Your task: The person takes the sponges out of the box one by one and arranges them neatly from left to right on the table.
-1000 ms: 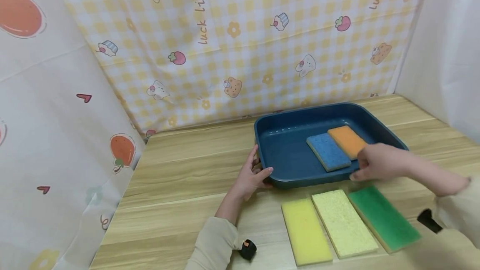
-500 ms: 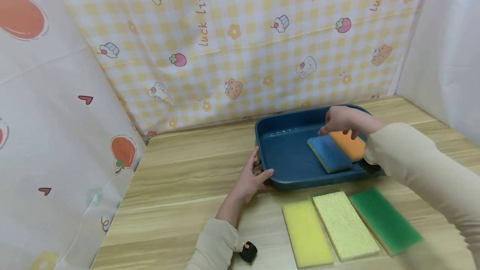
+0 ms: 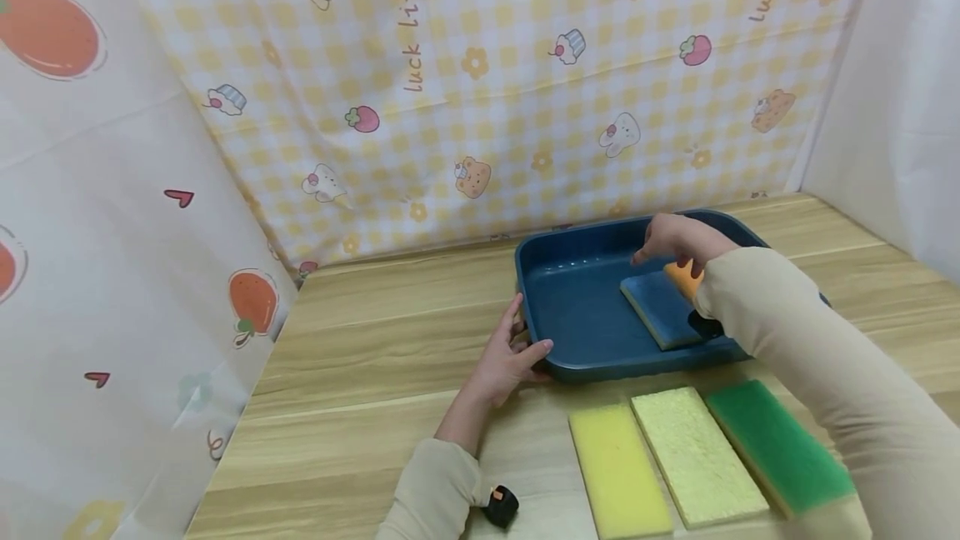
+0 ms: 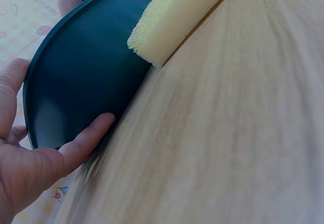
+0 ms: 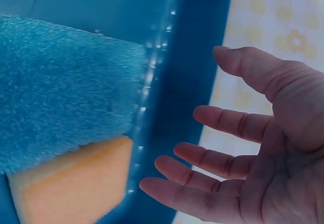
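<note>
Yellow sponge (image 3: pixel 621 473), pale sponge (image 3: pixel 699 458), green sponge (image 3: pixel 780 447) left on table (image 3: pixel 360 357), judged remaining. Tray (image 3: pixel 573 298) grasped at corner by left hand (image 3: pixel 504 363). Blue sponge (image 3: pixel 654 307), orange sponge (image 5: pixel 76 186) already laid inside. Right hand (image 3: pixel 684 237) held above, fingers spread, released.

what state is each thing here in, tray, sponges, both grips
Blue tray: open side up on the table
Blue sponge: lying in the tray
Orange sponge: in the tray beside the blue one, partly hidden
Yellow sponge: flat on the table
Pale yellow sponge: flat on the table
Green sponge: flat on the table
Left grip: holding the tray's near left corner
Right grip: empty, fingers spread
</note>
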A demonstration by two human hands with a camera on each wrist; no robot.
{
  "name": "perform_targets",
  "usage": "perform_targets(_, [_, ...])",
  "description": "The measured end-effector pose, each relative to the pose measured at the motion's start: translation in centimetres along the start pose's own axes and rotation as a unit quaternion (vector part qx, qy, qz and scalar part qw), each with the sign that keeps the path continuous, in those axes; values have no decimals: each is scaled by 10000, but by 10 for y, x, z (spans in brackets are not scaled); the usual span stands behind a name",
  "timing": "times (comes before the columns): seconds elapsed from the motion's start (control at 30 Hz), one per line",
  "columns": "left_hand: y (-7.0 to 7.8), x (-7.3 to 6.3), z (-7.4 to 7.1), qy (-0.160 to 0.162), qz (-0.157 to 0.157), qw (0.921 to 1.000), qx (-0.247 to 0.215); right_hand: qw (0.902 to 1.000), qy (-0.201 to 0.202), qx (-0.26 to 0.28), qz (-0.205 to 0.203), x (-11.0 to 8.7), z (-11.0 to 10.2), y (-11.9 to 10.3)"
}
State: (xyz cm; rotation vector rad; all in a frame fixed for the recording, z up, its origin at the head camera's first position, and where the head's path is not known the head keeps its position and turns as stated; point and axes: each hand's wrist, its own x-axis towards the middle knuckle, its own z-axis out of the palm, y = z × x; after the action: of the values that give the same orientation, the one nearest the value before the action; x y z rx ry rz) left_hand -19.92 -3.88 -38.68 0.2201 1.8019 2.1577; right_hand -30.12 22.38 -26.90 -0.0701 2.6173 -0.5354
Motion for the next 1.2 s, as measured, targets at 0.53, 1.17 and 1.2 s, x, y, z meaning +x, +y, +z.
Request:
perform_targets(0.53, [0,-1,0,3,-7,10000,11,9996,-122,-148,-195,21,19,6])
perform_targets(1.17, [0,0,0,57,-57,9999,132,9952,-525,-651,-514,37,34,13])
perform_targets(1.2, [0,0,0,72,-63,9998,144,9948,-497,-727,-506,37,34,13])
